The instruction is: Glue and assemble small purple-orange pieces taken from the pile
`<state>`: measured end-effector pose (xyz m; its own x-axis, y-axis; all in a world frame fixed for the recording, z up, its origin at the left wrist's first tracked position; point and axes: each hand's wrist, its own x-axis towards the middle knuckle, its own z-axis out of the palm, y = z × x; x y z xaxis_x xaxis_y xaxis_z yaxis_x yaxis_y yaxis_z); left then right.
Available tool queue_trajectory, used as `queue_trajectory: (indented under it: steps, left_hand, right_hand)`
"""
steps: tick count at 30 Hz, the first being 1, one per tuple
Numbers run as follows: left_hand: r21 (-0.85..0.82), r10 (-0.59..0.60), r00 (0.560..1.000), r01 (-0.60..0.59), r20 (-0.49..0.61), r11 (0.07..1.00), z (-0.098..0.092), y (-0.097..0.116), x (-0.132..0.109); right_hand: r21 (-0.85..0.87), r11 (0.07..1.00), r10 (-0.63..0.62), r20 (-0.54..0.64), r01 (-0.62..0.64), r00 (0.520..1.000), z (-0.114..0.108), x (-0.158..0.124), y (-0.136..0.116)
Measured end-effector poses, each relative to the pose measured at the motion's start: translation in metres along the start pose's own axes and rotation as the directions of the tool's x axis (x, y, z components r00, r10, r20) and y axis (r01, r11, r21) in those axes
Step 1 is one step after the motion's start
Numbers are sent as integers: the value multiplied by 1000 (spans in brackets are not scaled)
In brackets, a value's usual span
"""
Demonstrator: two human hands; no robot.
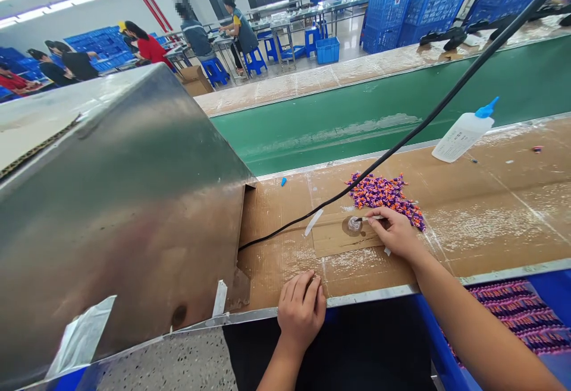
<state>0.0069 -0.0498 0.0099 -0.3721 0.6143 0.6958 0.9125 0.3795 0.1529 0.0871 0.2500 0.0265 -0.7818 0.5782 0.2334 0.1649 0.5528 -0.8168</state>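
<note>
My right hand [395,231] pinches a thin, small brush [363,219], its dark tip at a small clear dish [354,223]. The dish stands on a wet, dark patch of a cardboard piece [330,240] fixed down with tape. Just beyond that hand lies a pile of small purple and orange pieces [379,191], too small to make out exactly. My left hand [302,303] rests near the bench's front edge, holding nothing, with its fingers lying on the cardboard surface.
A black cable [401,138] crosses diagonally over the bench. Behind, right, stands a white bottle with a blue nozzle [464,135]. A large metal housing [134,212] fills the left. A blue crate [557,299] with rows of purple-pink pieces sits below right. Several people work farther back.
</note>
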Motion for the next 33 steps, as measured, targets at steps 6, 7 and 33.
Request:
queue_trajectory:
  steps: [6,7,33]
  left_hand:
    - [0,9,1000,-9,3,1000,0,0,1]
    - [0,6,1000,-6,4,1000,0,0,1]
    - [34,151,985,-149,-82,988,6,-8,14]
  right_hand:
    - [8,1000,-5,35,5,999,-7,-1,4]
    - [-6,1000,-10,28,10,1000,-11,-2,5]
    - [-469,848,-309,-55,249,950,-91,-45,38]
